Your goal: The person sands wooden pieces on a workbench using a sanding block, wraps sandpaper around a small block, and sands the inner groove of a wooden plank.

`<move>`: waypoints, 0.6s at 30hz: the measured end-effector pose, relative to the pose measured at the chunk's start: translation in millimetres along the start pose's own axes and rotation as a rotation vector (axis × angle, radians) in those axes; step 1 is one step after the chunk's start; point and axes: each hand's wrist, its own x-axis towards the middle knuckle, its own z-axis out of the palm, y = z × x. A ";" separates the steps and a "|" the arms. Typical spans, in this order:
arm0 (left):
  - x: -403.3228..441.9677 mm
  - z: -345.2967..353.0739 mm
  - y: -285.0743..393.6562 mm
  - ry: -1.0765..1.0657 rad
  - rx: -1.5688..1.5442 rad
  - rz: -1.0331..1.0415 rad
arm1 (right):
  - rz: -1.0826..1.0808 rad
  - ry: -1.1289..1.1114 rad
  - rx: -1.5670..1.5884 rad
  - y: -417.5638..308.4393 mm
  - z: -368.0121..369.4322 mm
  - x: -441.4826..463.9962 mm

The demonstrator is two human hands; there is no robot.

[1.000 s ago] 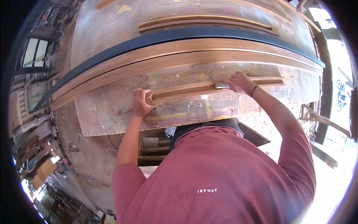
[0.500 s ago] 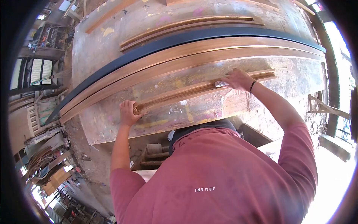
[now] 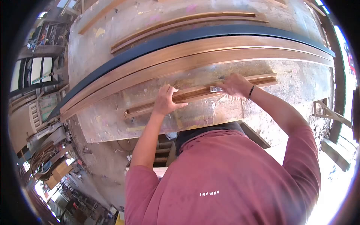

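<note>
A short grooved wooden strip (image 3: 195,96) lies slantwise on the worktable, its channel facing up. Over its left half is my left hand (image 3: 165,100), thumb and forefinger spread apart on either side of the wood; whether they touch it I cannot tell. My right hand (image 3: 236,86), with a dark bracelet at the wrist, is closed over the strip right of its middle. From its fingers sticks out a small whitish, shiny piece (image 3: 216,89), resting at the groove; its kind is not clear. The rest of that piece is hidden by the hand.
Just beyond lie two long wooden boards (image 3: 187,59) and a long dark blue bar (image 3: 176,37), looking curved through the lens. Farther back is another grooved strip (image 3: 180,23) on the paint-stained worktable (image 3: 97,125). Stacked timber and clutter stand at the left.
My left hand has left the strip's left end and moved right along it, its fingers now spread. My right hand and the whitish piece have shifted slightly left.
</note>
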 end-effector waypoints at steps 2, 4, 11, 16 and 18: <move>-3.4 0.1 -1.4 -0.022 -0.025 -0.030 | -0.013 -0.023 0.052 -32.4 -8.1 37.8; -2.4 3.8 -3.9 -0.035 -0.053 -0.014 | -0.065 0.106 0.083 -81.4 -5.9 100.2; 0.1 3.0 -2.1 -0.009 0.004 -0.004 | -0.051 -0.006 -0.011 -26.8 -6.2 23.3; 0.1 4.1 -2.7 -0.045 0.032 -0.029 | -0.092 -0.083 -0.155 59.8 26.8 -61.6; 0.6 3.6 -2.3 -0.039 0.026 -0.011 | -0.090 -0.068 -0.127 41.2 14.5 -49.2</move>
